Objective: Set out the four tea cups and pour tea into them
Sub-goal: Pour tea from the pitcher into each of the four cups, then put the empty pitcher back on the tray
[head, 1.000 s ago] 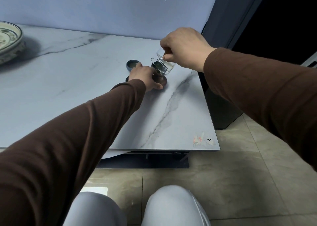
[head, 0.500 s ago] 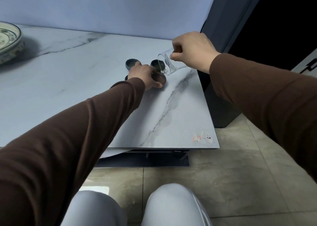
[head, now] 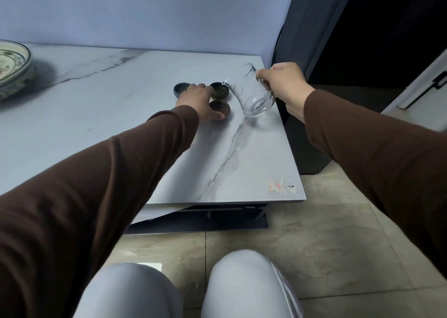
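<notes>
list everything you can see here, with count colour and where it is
tea cups: three visible, a grey-blue one, a dark one and a brown one, clustered on the table's far right part; a fourth may be hidden under the hand
glass pitcher: one, clear, tilted with its spout at the dark cup
patterned plates: a stack, white and green, far left edge
table: one, pale marble
floor: beige tiles
left hand: on the brown cup, brown sleeve
right hand: grips the pitcher's handle
knees: two, light grey trousers
</notes>
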Available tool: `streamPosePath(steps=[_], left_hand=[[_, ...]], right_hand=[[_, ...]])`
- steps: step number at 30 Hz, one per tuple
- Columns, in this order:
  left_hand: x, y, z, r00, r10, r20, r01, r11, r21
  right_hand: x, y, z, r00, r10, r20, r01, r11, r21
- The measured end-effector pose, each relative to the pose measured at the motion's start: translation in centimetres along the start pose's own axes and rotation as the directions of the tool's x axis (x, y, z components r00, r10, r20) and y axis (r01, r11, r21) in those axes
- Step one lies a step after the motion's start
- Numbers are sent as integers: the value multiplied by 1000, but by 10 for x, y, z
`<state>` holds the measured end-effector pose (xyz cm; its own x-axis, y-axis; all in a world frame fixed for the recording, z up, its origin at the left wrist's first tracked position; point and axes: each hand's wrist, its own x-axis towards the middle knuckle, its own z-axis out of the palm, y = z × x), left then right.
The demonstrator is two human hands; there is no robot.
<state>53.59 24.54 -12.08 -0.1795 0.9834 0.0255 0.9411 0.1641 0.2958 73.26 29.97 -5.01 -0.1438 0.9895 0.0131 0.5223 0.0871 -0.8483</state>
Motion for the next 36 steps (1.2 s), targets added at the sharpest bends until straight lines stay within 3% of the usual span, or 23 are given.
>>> streamPosePath(steps=[10,18,26,36], left_hand=[[-71,-37,-56,991,77,-106,-64,991,114],[-110,-91,-79,997,-22,-71,31,991,134],[-82,-167,-77,992,-122,-46,127,984,129],[-81,-227,-124,955,-279,100,274,960,58]], right_hand=[[-40,-19,25,995,-94,13,91,983,159],[-68,-51,75,983,-135,126,103,968,228],[-36,-66,168,958,-183,222,102,938,331],[-31,-122,222,933,-69,354,12,987,161]])
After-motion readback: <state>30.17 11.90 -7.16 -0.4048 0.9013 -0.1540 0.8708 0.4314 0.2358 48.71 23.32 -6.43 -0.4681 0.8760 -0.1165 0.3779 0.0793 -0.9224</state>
